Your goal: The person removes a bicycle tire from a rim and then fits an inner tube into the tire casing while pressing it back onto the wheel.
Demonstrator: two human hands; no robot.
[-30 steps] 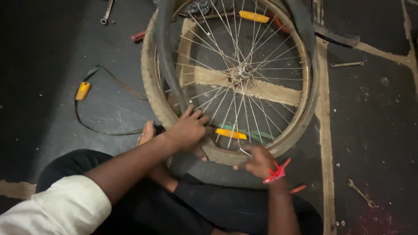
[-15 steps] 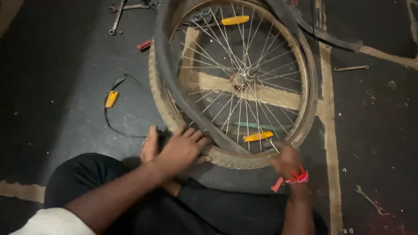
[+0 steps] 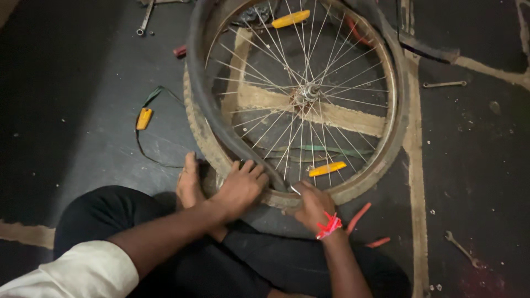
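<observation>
A spoked bicycle wheel [image 3: 389, 110] lies flat on the floor with a worn brown tyre [image 3: 200, 132] around it. A black inner tube [image 3: 205, 83] bulges out along the wheel's left side. My left hand [image 3: 243, 187] presses on the tyre's near edge, fingers curled over it beside the tube. My right hand [image 3: 312, 204], with a red thread at the wrist, is closed at the rim just to the right. A thin metal tool tip [image 3: 294, 190] pokes out of it against the rim. My bare foot [image 3: 189, 182] rests against the tyre.
Two orange reflectors [image 3: 327, 168] sit in the spokes around the hub [image 3: 309, 91]. Red levers [image 3: 359, 218] lie by my right wrist. Spanners [image 3: 462, 250] lie on the dark floor at the right and top left [image 3: 144, 19]. An orange object on a cord [image 3: 143, 118] lies to the left.
My left hand has slid down onto the tyre's near edge. My right hand has moved up to the rim. The near reflector has shifted to the right.
</observation>
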